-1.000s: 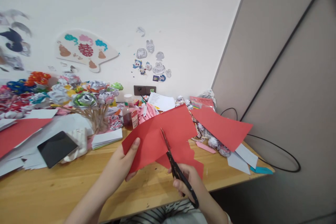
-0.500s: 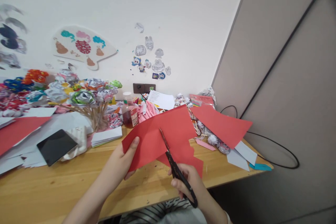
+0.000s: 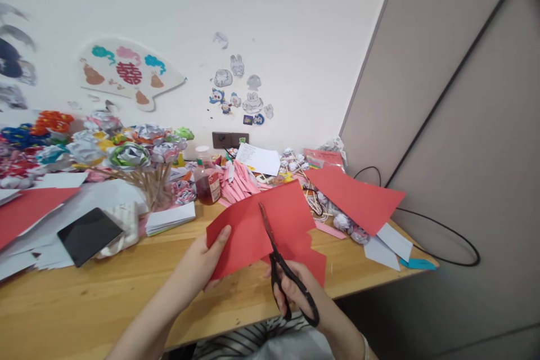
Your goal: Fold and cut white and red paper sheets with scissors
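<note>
A sheet of red paper is held up over the front of the table by my left hand, the thumb on top and the fingers beneath its left edge. My right hand grips the handles of black scissors, which are partly spread. The upper blade lies across the red sheet, pointing away from me; the lower blade is hidden under the paper. Another red piece with a notched edge shows beneath the sheet, by the right hand.
On the wooden table lie a black tablet-like device, a jar of dark liquid and folded white paper. Paper flowers crowd the left back. Another red sheet rests at right, near a black cable.
The scissor handles have spread apart from nearly closed. My left hand and the red paper have shifted a little right and toward me.
</note>
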A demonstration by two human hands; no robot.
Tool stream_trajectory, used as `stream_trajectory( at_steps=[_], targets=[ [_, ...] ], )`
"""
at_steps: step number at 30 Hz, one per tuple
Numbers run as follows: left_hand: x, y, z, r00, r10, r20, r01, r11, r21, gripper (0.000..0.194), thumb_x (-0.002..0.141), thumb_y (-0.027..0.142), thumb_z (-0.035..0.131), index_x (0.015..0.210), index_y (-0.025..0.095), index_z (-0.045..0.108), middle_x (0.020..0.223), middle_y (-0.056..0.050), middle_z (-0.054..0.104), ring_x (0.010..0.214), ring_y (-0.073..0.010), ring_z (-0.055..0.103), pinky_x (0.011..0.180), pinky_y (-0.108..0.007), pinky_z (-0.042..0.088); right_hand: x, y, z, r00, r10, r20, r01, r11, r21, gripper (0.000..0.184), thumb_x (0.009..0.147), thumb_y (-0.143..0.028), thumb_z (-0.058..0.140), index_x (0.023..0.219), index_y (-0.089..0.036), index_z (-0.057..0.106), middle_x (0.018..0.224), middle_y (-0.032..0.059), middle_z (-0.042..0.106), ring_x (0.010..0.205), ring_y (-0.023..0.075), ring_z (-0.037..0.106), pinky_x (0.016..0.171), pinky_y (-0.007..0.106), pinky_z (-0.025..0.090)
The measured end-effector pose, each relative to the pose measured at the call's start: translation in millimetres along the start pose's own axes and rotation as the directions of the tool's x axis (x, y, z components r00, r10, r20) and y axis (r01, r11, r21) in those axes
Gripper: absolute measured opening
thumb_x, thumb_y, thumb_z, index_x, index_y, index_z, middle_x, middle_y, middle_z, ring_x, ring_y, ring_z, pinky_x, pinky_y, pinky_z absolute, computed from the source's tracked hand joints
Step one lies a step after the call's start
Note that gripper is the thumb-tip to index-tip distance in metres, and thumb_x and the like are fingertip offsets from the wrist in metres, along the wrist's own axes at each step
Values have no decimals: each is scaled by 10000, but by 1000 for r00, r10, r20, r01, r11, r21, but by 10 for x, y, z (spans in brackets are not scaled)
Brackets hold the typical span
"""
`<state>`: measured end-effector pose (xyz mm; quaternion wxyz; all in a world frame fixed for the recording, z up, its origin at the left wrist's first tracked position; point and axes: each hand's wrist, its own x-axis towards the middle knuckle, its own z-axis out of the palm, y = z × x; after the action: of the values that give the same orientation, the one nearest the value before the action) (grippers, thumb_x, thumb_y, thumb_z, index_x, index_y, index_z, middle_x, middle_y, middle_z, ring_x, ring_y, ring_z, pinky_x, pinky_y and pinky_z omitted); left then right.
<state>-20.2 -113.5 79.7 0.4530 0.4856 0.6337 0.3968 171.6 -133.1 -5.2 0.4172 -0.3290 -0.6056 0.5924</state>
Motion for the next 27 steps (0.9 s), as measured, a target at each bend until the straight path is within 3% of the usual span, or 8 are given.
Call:
stream_trajectory(
  at_steps=[4,11,18,27],
  targets=[
    [-11,-48,52,999,-1,53,2,1000,-11,337,737,545,419,735,212,468,349,71,452,268,-95,364,290,-188,257,10,35,-11,1000,-6,-5,6,999,37,500,752,-577,503,934,-112,511,549,-35,455,428,65,433,432,182,362],
    [21,-106,45,997,7,79,-8,1000,8,381,737,570,398,687,203,486,337,70,435,270,-94,354,305,-192,256,10,52,6,995,43,-95,-43,999,5,487,695,-582,561,837,-118,526,487,-61,427,346,41,369,340,154,299],
    [4,-76,79,996,-53,78,55,998,-24,376,734,556,402,697,195,500,372,53,474,282,-89,350,312,-190,249,44,116,43,974,126,-187,-135,990,-38,538,605,-639,585,755,-126,520,399,-87,400,271,33,335,278,143,261],
    [18,-118,108,993,-83,87,88,994,-56,344,760,533,393,712,196,441,354,64,472,265,-61,326,305,-159,232,45,104,67,965,188,-180,-195,980,-22,561,595,-654,580,763,-123,511,409,-74,424,285,52,385,288,154,304]
  ],
)
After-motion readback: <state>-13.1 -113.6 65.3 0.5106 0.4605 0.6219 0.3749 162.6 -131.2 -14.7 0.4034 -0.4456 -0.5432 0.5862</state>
